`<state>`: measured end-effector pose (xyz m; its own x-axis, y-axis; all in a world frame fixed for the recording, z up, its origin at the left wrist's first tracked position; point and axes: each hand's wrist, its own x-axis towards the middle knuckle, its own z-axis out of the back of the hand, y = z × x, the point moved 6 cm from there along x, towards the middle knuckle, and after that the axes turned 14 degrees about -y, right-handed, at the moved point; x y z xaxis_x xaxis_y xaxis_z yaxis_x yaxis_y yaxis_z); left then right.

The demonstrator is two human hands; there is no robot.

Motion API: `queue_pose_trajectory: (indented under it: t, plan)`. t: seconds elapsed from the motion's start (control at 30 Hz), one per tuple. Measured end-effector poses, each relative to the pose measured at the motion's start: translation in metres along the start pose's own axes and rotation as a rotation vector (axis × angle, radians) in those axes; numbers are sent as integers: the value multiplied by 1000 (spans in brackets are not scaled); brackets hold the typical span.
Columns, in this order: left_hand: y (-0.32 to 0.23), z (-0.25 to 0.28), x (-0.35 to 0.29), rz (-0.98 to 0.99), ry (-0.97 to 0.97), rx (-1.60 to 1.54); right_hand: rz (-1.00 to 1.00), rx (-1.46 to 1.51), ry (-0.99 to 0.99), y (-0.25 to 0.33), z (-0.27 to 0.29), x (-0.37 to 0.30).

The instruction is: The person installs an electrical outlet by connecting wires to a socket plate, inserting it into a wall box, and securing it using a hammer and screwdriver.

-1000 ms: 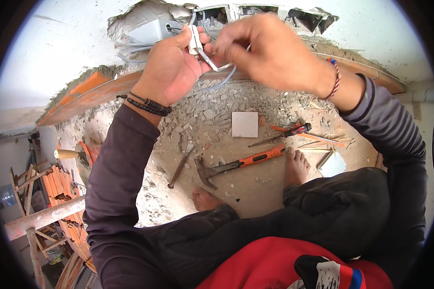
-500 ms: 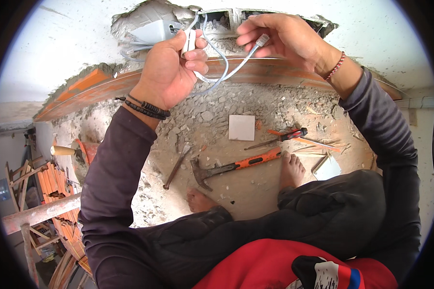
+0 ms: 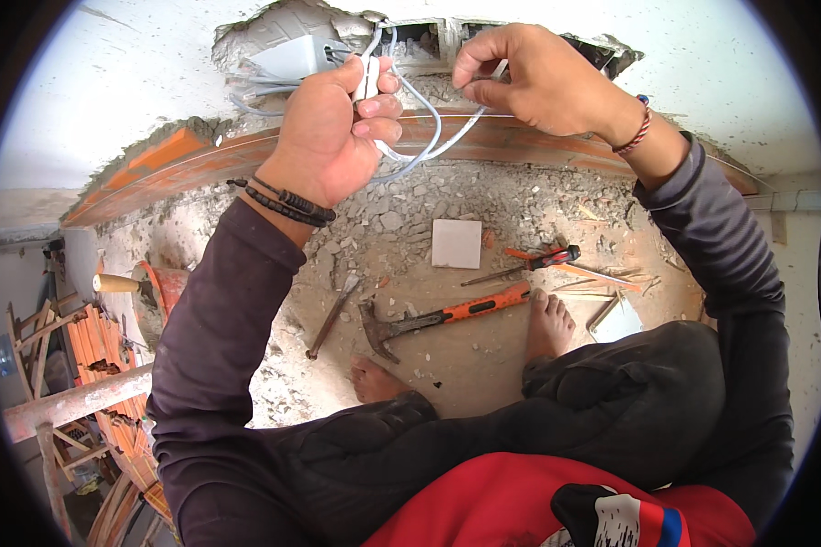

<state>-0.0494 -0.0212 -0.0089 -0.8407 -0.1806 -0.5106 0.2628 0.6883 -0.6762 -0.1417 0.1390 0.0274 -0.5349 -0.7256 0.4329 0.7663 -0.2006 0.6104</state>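
My left hand [image 3: 333, 128] is raised at a broken opening in the white wall [image 3: 109, 82] and grips a bundle of pale grey cables [image 3: 420, 146] that come out of the hole [image 3: 429, 41]. My right hand [image 3: 543, 77] is up beside it, to the right, and pinches the end of one of those cables between thumb and fingers. The cable loops down between the two hands. A grey conduit box [image 3: 287, 56] sits in the broken plaster just left of my left hand.
On the dusty, rubble-strewn floor below lie a hammer with an orange handle [image 3: 438, 319], a chisel [image 3: 331, 316], a red-handled tool [image 3: 524, 264], a white square plate [image 3: 456, 243] and another white plate [image 3: 618, 321]. My bare feet [image 3: 547, 324] stand beside them. Orange bricks and wooden scraps [image 3: 91, 356] lie left.
My right hand has drawn away from the left hand to the right, pulling one cable out so it loops between them. My left hand kept its grip on the bundle.
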Motion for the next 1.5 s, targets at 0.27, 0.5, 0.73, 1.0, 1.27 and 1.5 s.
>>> queue_pose_trajectory:
  t: [0.27, 0.5, 0.73, 1.0, 1.27, 1.5]
  plan:
    - [4, -9, -4, -120, -177, 203, 165, -290, -61, -23, -18, -6]
    - [-12, -3, -17, -230, -278, 537, -11, -191, -82, 27, -28, -27]
    - [-3, -9, -13, -237, -233, 544, -125, 33, -65, 3, -74, -65]
    - [-6, -1, -13, -196, -138, 409, -472, 286, 181, 8, -88, -49]
    - [-9, 3, -15, -202, -162, 501, -1007, 1048, -87, 20, -82, -47]
    - [-4, 7, -8, -162, -119, 475, -787, 970, -55, 30, -56, -39]
